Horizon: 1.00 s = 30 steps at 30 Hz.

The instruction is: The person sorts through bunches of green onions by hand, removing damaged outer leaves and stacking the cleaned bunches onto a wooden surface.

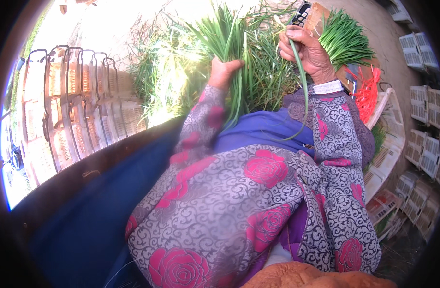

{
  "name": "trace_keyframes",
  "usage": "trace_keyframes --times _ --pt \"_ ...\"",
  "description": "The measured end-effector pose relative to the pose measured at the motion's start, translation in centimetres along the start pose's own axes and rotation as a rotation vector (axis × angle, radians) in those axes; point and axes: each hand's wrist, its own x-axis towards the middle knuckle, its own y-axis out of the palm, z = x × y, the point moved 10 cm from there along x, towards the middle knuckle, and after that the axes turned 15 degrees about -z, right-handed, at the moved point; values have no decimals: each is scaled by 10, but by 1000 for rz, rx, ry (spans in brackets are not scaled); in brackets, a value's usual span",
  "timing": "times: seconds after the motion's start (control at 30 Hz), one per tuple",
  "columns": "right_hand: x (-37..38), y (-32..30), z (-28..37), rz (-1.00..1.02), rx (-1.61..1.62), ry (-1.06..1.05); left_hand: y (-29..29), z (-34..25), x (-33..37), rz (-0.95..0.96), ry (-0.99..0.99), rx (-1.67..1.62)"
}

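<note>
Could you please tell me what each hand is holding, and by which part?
Left hand grips a bunch of green chives mid-length; right hand pinches one stalk near its top.

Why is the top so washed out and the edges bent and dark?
Head view: harsh sunlight overexposes the upper left, bleaching the green pile and the stacked crates; the fisheye lens curves straight edges and leaves a black rim; the left hand and right hand stay sharp.
</note>
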Motion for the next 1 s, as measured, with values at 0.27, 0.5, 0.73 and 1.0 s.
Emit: trace_keyframes --times 0.27,0.5,0.73,1.0 --pt "-23 -151 -84 -47 -1996 112 16 -4 -2 46 0 -7" --pt "-9 -37 -54 -124 -1233 -213 20 -1 1 73 19 49" --pt "4 -43 -72 -216 -960 -28 28 -17 -8 127 166 213" --pt "-55 -40 45 -155 -461 -211 20 -21 -6 89 184 304"
